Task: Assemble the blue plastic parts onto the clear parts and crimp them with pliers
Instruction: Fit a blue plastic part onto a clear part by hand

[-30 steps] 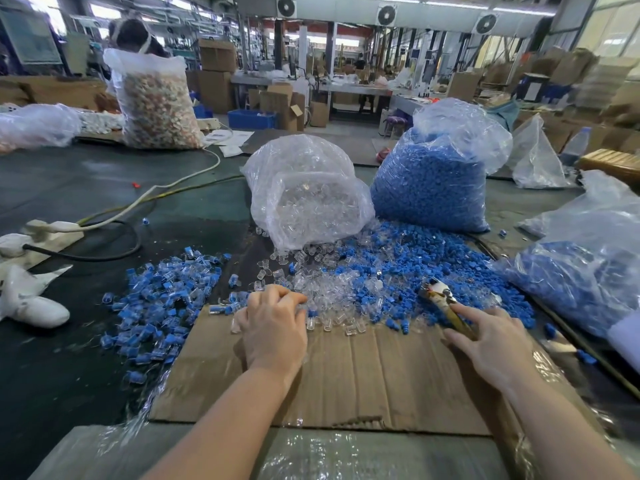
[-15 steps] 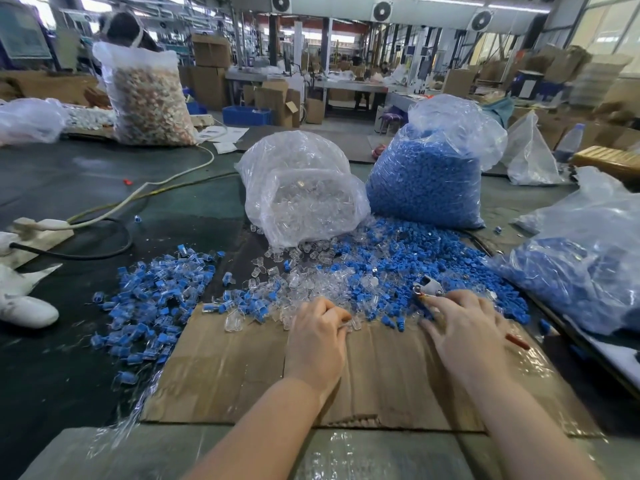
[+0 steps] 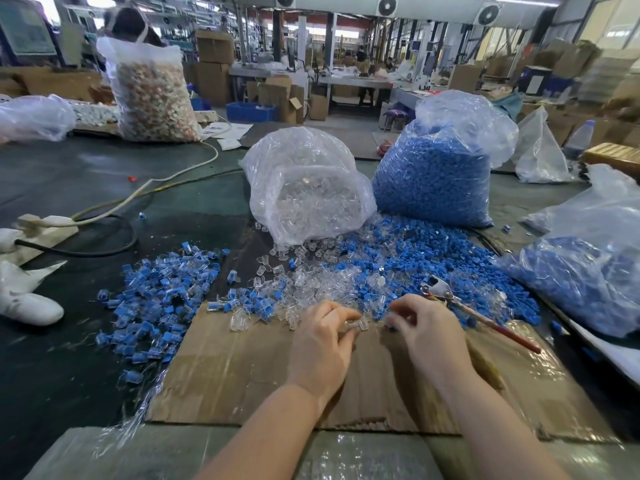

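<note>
The risk, as I judged it, was a blue part seated crooked in the slippery clear part (image 3: 356,325), because both are small; the pliers (image 3: 450,297) could also slide from the palm. The left hand (image 3: 323,344) pinched the clear part over the far edge of the cardboard sheet (image 3: 242,372). The right hand (image 3: 427,332), just beside it, had its grip curled narrow around the pliers' handle, fingertips near something blue, too small to tell.
</note>
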